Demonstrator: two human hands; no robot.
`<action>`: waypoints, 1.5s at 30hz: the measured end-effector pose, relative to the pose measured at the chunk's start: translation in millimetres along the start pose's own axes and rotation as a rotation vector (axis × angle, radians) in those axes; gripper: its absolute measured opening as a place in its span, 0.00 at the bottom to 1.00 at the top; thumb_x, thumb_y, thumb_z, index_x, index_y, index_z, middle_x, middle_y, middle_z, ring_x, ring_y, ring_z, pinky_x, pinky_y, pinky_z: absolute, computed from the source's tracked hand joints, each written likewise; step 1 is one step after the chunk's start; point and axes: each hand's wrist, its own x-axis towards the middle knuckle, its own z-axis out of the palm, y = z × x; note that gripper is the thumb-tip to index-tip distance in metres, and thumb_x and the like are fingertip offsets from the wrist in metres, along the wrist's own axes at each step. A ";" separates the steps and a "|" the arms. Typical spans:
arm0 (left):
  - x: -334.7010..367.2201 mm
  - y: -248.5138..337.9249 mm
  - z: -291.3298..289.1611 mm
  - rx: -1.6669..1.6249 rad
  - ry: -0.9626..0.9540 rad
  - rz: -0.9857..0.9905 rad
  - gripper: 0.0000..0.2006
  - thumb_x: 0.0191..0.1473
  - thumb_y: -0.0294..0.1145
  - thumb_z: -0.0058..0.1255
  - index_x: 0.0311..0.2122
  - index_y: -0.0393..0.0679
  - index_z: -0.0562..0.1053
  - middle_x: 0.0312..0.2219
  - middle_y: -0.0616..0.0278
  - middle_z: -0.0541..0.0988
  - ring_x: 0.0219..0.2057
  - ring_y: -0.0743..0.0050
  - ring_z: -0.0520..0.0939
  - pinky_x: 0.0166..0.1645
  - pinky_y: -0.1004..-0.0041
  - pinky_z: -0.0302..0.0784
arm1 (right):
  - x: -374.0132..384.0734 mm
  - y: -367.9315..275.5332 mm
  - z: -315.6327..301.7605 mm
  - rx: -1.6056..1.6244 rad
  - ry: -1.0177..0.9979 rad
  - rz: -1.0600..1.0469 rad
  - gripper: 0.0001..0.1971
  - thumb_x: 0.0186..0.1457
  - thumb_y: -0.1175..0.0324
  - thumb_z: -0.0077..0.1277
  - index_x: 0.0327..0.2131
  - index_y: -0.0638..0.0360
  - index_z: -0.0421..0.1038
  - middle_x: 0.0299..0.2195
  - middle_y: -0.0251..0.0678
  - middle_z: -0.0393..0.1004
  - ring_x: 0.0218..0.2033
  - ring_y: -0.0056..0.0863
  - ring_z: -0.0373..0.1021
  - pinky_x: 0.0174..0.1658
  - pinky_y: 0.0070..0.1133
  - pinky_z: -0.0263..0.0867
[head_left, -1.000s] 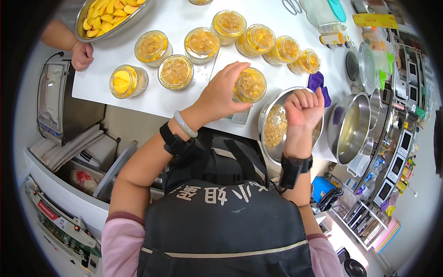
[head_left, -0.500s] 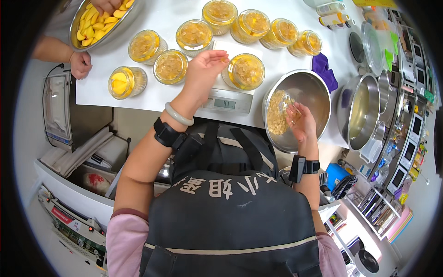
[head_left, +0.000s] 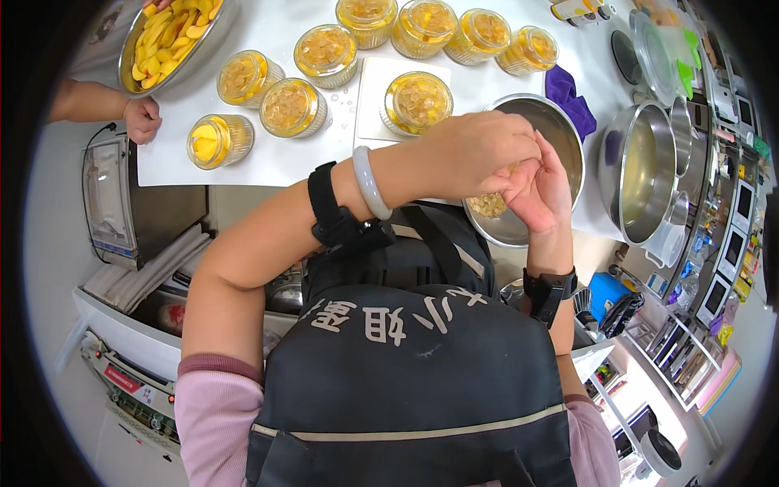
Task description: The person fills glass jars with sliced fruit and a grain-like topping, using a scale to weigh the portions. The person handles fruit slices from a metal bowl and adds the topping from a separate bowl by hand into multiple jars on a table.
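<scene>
My left hand [head_left: 479,150] reaches across to the right, its fingers bent closed against my right hand; what they pinch is hidden. My right hand [head_left: 545,195] is cupped palm up, with a few pale translucent flakes partly showing between the two hands. Both are over a steel mixing bowl [head_left: 572,154] that holds more amber flakes [head_left: 488,204]. A glass jar [head_left: 418,101] topped with such flakes over yellow fruit stands on the white kitchen scale [head_left: 373,89]. My left forearm hides the scale's display.
Several flake-topped jars [head_left: 326,53] stand around the scale. One jar [head_left: 217,141] at left shows bare yellow slices. A co-worker's hand [head_left: 143,120] rests near a bowl of peach slices [head_left: 174,40]. At right are a purple cloth [head_left: 570,101] and a steel bowl of liquid [head_left: 641,174].
My left hand has moved right, from beside the jar on the scale to my right hand. My right hand has risen slightly from the flakes. The view has shifted a little.
</scene>
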 end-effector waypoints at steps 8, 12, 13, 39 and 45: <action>-34.8 -29.7 -60.6 0.054 0.265 -0.238 0.18 0.49 0.31 0.58 0.46 0.41 0.72 0.44 0.60 0.76 0.46 0.72 0.76 0.49 0.72 0.72 | 8.9 -11.7 -60.1 -0.758 0.418 -0.215 0.14 0.55 0.66 0.50 0.42 0.65 0.71 0.32 0.37 0.75 0.31 0.25 0.73 0.32 0.17 0.67; -54.8 -37.4 -58.1 0.049 0.283 -0.396 0.20 0.49 0.31 0.58 0.48 0.41 0.70 0.45 0.60 0.75 0.46 0.72 0.76 0.50 0.72 0.71 | 20.8 8.4 -107.3 -1.443 0.368 -0.139 0.17 0.49 0.64 0.57 0.41 0.64 0.72 0.31 0.40 0.75 0.30 0.29 0.72 0.33 0.20 0.67; -56.9 -39.3 -55.9 0.043 0.273 -0.432 0.21 0.49 0.31 0.58 0.49 0.41 0.69 0.45 0.60 0.76 0.46 0.72 0.76 0.50 0.73 0.71 | 23.3 12.0 -112.8 -1.686 0.297 -0.094 0.17 0.48 0.63 0.58 0.39 0.63 0.73 0.30 0.42 0.75 0.30 0.32 0.72 0.34 0.22 0.67; -64.0 -50.5 -35.2 0.181 0.241 -0.367 0.43 0.33 0.37 0.68 0.56 0.38 0.59 0.49 0.47 0.66 0.51 0.51 0.68 0.55 0.65 0.65 | 59.4 25.7 69.2 -1.826 -0.064 -0.688 0.15 0.40 0.71 0.60 0.37 0.61 0.76 0.26 0.43 0.73 0.26 0.34 0.72 0.32 0.25 0.68; -68.9 -52.1 -34.8 0.176 0.264 -0.353 0.44 0.33 0.37 0.69 0.56 0.39 0.59 0.49 0.47 0.66 0.51 0.50 0.68 0.55 0.65 0.65 | 57.2 24.7 66.6 -1.831 0.006 -0.677 0.15 0.39 0.73 0.63 0.35 0.63 0.77 0.26 0.40 0.75 0.25 0.26 0.72 0.30 0.20 0.69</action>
